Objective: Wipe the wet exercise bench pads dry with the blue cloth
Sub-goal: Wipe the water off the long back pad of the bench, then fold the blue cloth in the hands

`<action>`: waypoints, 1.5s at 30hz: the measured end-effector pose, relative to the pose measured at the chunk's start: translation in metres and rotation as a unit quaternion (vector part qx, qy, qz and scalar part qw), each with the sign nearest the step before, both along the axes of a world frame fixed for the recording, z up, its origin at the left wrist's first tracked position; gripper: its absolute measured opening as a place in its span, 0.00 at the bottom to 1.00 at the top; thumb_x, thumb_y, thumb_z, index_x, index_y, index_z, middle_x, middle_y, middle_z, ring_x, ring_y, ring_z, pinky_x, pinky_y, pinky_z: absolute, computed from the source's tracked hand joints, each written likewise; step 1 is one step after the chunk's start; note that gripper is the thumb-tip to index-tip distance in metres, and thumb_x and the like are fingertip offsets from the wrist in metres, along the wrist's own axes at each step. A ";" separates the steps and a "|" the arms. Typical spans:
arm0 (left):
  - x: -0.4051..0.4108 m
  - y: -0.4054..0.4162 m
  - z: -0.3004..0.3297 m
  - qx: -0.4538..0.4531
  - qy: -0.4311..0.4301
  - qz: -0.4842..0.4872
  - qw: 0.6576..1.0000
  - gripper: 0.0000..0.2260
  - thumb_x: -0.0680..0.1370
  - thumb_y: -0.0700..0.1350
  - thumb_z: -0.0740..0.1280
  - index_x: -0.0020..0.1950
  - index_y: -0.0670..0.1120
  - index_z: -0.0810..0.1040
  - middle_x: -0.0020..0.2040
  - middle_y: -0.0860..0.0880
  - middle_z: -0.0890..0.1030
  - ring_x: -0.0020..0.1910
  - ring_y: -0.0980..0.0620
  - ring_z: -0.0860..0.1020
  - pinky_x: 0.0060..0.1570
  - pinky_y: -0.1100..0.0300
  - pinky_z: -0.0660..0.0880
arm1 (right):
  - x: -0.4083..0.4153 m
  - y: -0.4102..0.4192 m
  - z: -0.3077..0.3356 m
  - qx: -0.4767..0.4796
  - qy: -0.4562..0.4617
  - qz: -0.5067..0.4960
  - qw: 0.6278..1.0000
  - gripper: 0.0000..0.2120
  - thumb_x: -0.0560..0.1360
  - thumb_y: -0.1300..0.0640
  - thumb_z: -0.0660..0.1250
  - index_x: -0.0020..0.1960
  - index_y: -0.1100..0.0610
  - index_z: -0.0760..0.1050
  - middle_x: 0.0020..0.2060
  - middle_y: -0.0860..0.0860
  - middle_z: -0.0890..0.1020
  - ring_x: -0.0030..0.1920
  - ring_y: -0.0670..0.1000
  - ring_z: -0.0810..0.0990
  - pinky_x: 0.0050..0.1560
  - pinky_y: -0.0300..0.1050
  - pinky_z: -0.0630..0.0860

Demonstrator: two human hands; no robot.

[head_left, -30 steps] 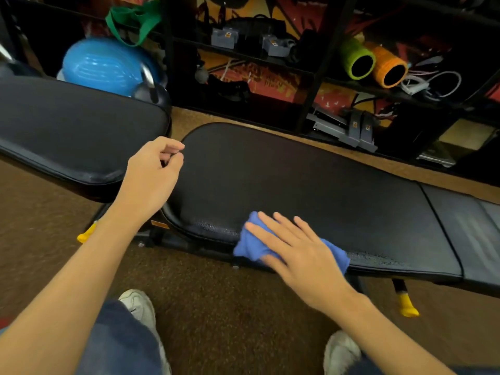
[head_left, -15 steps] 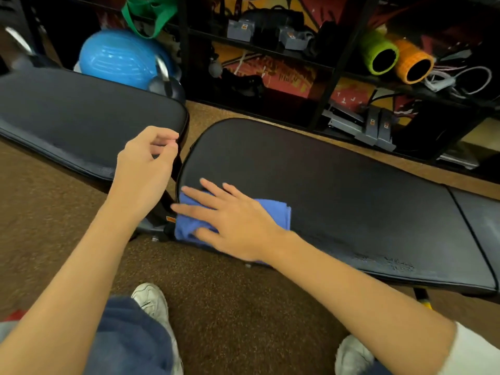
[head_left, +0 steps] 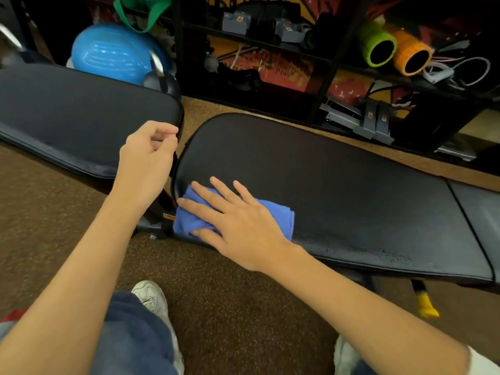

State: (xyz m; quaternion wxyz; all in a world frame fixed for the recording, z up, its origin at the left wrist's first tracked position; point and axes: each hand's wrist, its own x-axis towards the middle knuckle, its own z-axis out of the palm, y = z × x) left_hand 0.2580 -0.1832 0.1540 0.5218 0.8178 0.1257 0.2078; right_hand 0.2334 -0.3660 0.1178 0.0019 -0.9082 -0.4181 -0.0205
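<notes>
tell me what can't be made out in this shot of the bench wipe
Head view only:
- Pad surface under the blue cloth: hidden by cloth and right hand.
- Left hand fingertips: curled out of sight, so a pinch cannot be ruled out.
- Left pad and far right pad: cut off by frame edges.
- Shelf labels: too small.

Your right hand (head_left: 238,223) lies flat, palm down, all 5 fingers (head_left: 205,194) straight and spread, pointing up and to the left. Your right forearm runs in from the lower right corner, bare up to a pale sleeve edge. Your left hand (head_left: 144,161) hangs in the air, fingers loosely curled toward the thumb, gripping nothing. Your left forearm comes in bare from the lower left corner.
</notes>
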 end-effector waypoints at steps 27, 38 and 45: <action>-0.028 -0.061 -0.013 0.071 0.011 -0.111 0.991 0.08 0.79 0.43 0.63 0.54 0.53 0.77 0.54 0.52 0.77 0.55 0.53 0.75 0.57 0.59 0.70 | -0.024 -0.167 -0.021 0.178 -0.075 -0.545 0.816 0.20 0.81 0.48 0.54 0.72 0.48 0.67 0.72 0.50 0.68 0.72 0.54 0.65 0.72 0.59 0.51; -0.057 -0.052 -0.005 0.018 0.114 -0.090 0.989 0.12 0.82 0.52 0.55 0.56 0.48 0.73 0.50 0.49 0.76 0.44 0.59 0.74 0.40 0.69 0.68 | -0.011 0.004 0.006 0.313 0.159 -0.129 0.928 0.19 0.79 0.56 0.55 0.66 0.43 0.72 0.62 0.44 0.78 0.51 0.53 0.77 0.55 0.57 0.72; -0.080 0.018 0.022 -0.219 0.069 -0.014 0.973 0.13 0.79 0.56 0.62 0.58 0.50 0.69 0.54 0.46 0.78 0.49 0.50 0.80 0.47 0.49 0.78 | -0.012 0.088 0.054 0.448 0.304 -0.039 0.840 0.16 0.78 0.58 0.65 0.63 0.54 0.65 0.57 0.51 0.77 0.52 0.46 0.79 0.50 0.46 0.77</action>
